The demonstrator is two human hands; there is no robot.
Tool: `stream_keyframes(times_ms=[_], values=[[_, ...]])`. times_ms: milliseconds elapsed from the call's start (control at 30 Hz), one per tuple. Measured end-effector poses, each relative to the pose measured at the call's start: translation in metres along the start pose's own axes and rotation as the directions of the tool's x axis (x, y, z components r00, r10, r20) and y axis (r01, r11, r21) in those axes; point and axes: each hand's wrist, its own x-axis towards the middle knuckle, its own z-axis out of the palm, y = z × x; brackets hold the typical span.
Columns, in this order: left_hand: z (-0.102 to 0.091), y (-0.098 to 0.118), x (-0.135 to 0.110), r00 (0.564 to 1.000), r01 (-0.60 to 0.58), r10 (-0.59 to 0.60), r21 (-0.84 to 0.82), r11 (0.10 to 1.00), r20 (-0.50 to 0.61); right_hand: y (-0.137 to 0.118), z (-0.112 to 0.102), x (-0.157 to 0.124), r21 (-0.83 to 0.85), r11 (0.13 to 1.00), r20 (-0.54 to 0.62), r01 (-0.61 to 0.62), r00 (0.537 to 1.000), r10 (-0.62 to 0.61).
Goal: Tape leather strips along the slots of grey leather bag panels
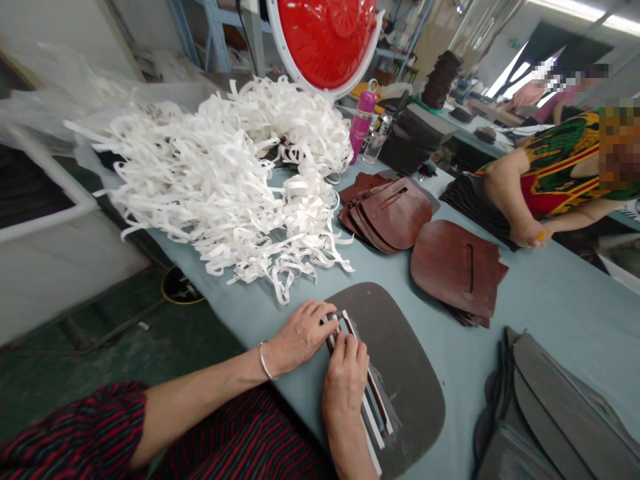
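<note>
A dark grey leather piece (400, 360) lies flat on the blue-grey table (560, 307) in front of me. A slot in it is framed by white tape strips (373, 407). My left hand (297, 337) rests on the piece's left edge, fingers curled and pressing the top end of the strips. My right hand (345, 380) lies just beside it, fingers bent down onto the same strips. Neither hand lifts anything.
A big heap of white strips (230, 173) fills the table's far left. Two piles of brown leather pieces (395, 213) (457, 270) lie ahead, a grey stack (555, 413) at right. A pink bottle (363, 123) stands behind. Another person's arm (515, 200) reaches in from the right.
</note>
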Motion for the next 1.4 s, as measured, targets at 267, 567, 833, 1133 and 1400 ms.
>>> stream_keyframes(times_ms=[267, 567, 833, 1133, 1400], values=[[0.005, 0.001, -0.001, 0.989, -0.150, 0.150, 0.017, 0.989, 0.017, -0.001, -0.003, -0.002, -0.050, 0.999, -0.004, 0.003, 1.000, -0.003], [0.001, 0.002, 0.000, 0.988, -0.143, 0.141, 0.029, 0.989, 0.061, 0.029, -0.014, -0.067, -0.070, 0.995, -0.010, 0.065, 0.998, -0.066], [0.003, 0.002, -0.002, 0.987, -0.149, 0.148, 0.020, 0.989, 0.058, 0.064, -0.043, -0.142, 0.044, 0.999, 0.022, 0.012, 1.000, -0.013], [0.000, 0.002, -0.001, 0.988, -0.137, 0.136, 0.003, 0.991, 0.076, 0.037, -0.021, -0.057, 0.112, 0.988, -0.028, -0.109, 0.993, 0.113], [0.002, 0.000, -0.001, 0.991, -0.112, 0.113, -0.023, 0.993, 0.069, 0.000, -0.008, -0.004, 0.001, 1.000, 0.073, -0.017, 0.997, 0.017]])
